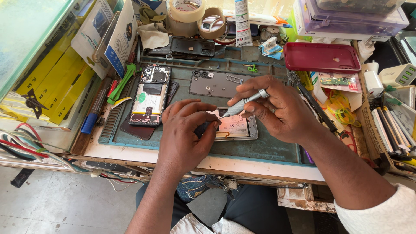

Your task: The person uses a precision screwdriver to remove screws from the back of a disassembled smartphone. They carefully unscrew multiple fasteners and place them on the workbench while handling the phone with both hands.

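Teal rubber covers the middle of the table as a ridged repair mat [277, 147], its surface scuffed and dusty. At the centre of the frame lies an opened smartphone [236, 126], a flat rounded rectangle with a pale inner panel and a thin grey frame. The right hand [281, 108] comes in from the lower right, wrist bent, and its grip is pressed together around a slim silver precision screwdriver [245, 102]: thumb and forefinger pinch the knurled metal shaft, which slants down to the left with its tip touching the phone's upper left part. The left hand [186, 130] reaches up from the bottom of the frame, fingers curled, its grip closed on the phone's left edge, thumb and fingertips pressing it onto the mat.

Left of centre rests a second opened phone [149, 97], showing a glossy battery and dark circuit boards. Just above the hands lies a matte grey back cover [212, 83] with round camera holes. A smooth maroon phone case [323, 57] sits at upper right, and rolls of brown tape [186, 15] stand at the top.
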